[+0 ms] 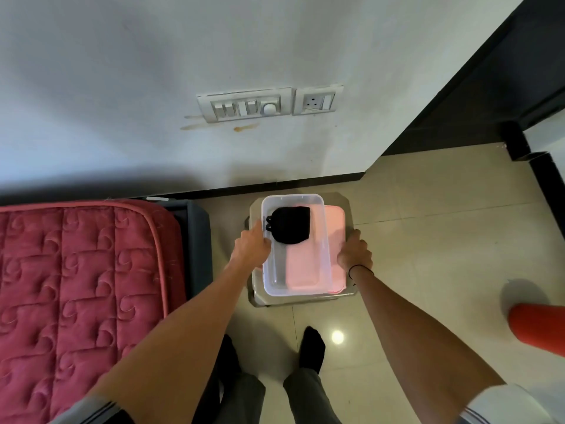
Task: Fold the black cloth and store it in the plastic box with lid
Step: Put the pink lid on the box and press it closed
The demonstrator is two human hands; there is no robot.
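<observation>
A clear plastic box [318, 240] stands on a small grey stool [347, 206] by the wall. The black cloth [290, 224] lies folded in the far part of the box. A pink lid [336, 240] lies under and to the right of the box, partly seen through its clear bottom. My left hand [251, 246] rests on the left rim of the box, fingers curled over the edge. My right hand [354, 252] grips the right edge of the pink lid.
A bed with a red quilted mattress [76, 286] fills the left side. A white wall with a switch panel [244, 105] stands behind the stool. A red object [538, 325] is at the right on the tiled floor. My feet in black socks stand below the stool.
</observation>
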